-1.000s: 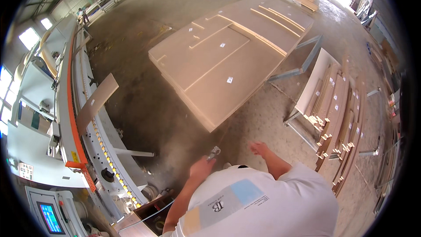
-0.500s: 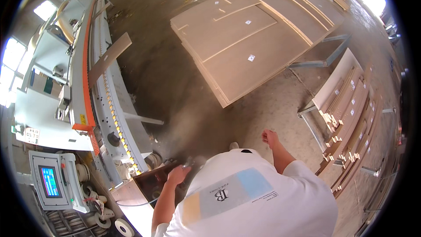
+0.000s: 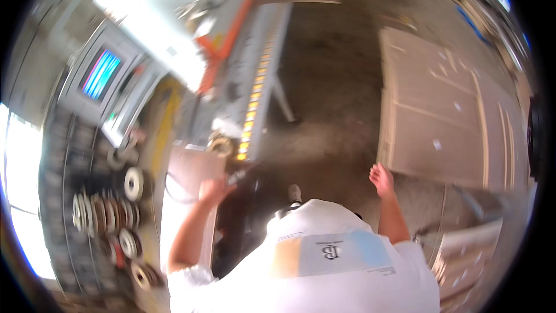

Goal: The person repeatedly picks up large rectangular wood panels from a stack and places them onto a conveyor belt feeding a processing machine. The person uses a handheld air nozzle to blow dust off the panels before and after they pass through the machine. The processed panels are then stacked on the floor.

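Since the earlier frame the view has swung left: the long machine now runs up the middle and the stacked boards have slid to the right. The left hand (image 3: 215, 188) has come in close to the machine and is closed around a small dark tool (image 3: 238, 175), whose tip points toward the near end of the machine's yellow-marked roller rail (image 3: 258, 90); blur hides what kind of tool it is. Just left of that hand lies a reddish-brown panel (image 3: 194, 168). The right hand (image 3: 382, 178) hangs free with fingers spread, holding nothing, near the edge of the pale board stack (image 3: 440, 110) on the concrete floor (image 3: 330, 81). Farther left, a control screen (image 3: 99, 75) glows above a rack of rollers (image 3: 124, 208).
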`<state>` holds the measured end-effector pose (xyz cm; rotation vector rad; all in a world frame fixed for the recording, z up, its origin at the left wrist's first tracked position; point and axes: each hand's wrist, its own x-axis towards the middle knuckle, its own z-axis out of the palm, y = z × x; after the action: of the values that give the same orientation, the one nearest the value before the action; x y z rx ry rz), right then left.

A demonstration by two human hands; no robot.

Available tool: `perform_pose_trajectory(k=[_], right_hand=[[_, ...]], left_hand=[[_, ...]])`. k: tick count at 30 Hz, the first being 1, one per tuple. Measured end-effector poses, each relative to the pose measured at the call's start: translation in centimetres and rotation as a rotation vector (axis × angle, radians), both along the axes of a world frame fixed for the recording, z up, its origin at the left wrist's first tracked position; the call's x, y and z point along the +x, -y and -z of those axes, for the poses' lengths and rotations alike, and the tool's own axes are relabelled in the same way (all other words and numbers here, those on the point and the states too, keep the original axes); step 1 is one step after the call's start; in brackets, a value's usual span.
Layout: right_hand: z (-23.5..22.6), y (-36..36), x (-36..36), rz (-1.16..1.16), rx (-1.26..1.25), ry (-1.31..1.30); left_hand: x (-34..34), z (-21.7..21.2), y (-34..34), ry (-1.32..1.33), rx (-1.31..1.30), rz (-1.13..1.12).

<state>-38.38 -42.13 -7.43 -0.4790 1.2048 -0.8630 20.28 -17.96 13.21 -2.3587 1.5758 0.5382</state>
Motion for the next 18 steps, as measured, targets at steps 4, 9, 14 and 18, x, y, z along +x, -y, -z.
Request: perform_pose_trajectory(k=[4, 9, 14, 18], right_hand=[[0.9, -2.0, 6.8, -0.326, 0.052, -0.188], [2.7, -4.4, 8.6, -0.836, -0.023, -0.570], [-0.2, -5.3, 7.5, -0.833, -0.068, -0.678], [1.3, -5.1, 3.8, -0.859, -0.077, -0.694]], left_hand=[[14.8, 0.0, -3.3, 0.238, -0.491, -0.026], [25.9, -3.2, -4.8, 0.126, -0.931, -0.556], [36.6, -1.6, -6.9, 0.130, -1.222, -0.751], [43.5, 1.1, -7.1, 0.159, -1.235, -0.856]])
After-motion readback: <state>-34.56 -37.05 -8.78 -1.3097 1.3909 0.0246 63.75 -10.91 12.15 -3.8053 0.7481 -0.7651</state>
